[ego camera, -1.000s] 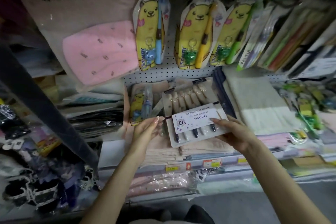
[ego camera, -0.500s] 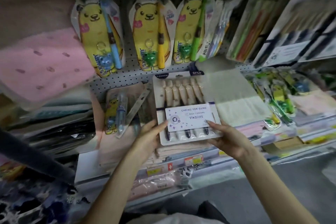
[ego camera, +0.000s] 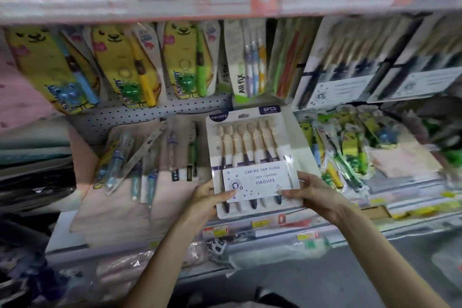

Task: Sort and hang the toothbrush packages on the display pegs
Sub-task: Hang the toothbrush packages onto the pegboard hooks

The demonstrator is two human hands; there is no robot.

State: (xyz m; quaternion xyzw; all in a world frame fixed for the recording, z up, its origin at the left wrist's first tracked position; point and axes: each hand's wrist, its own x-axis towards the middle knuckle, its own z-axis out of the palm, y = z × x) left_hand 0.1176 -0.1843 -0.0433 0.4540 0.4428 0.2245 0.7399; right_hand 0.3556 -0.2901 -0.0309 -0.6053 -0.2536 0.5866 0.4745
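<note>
Both hands were clamped on one six-piece toothbrush package [ego camera: 252, 157], held up in front of the shelf [ego camera: 75, 232] near the middle of its front edge. The left hand [ego camera: 205, 201] gripped the lower left corner with its thumb laid on the white label. The right hand [ego camera: 315, 192] gripped the lower right corner the same way. The package stood nearly upright, its top leaning a little to the left, brush heads up and dark handle ends down. Its top edge reached the foot of the pegboard [ego camera: 150, 115] at the back of the shelf; whether it touched a peg could not be told.

Above it, three yellow bear packages [ego camera: 120, 65] hung in a row on the pegboard, with a slimmer white pack [ego camera: 243, 65] just beside them. More white six-piece packs [ego camera: 337, 70] hung towards the right end. Loose single brushes [ego camera: 140, 157] lay flat on the shelf left of the held package, and a jumbled heap of green and yellow packages [ego camera: 350, 152] lay to its right. Price tags [ego camera: 260, 224] lined the front edge below the hands.
</note>
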